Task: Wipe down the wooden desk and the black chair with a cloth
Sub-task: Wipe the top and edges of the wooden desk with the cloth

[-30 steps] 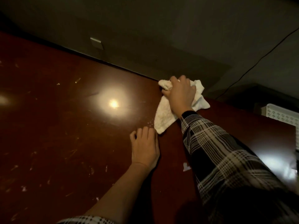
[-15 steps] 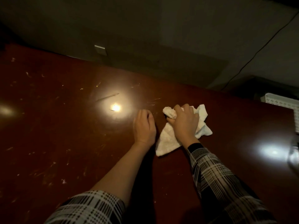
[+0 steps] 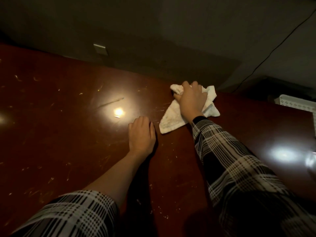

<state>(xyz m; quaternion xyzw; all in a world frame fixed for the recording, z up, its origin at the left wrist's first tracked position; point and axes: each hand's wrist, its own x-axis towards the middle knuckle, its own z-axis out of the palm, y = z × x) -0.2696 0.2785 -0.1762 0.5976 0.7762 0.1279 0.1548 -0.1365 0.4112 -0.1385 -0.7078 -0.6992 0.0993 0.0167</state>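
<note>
One wooden desk fills the view, its dark red top scratched and flecked with pale specks, with two bright light reflections on it, one near the middle and one toward the right edge. No writing or label can be read anywhere. Past the far edge, on the wall, sits one small pale wall plate. Two hands are on the desk. The left hand rests palm down near the middle of the top, fingers curled under at the tips and close together, holding nothing; its plaid sleeve is pushed up the forearm. Just to its right, but apart from it, lies one white cloth, crumpled, close to the far edge. The right hand presses on the cloth, fingers bent and bunching its upper part. One thin dark cable runs across the wall, and one white perforated basket sits at the right edge.
</note>
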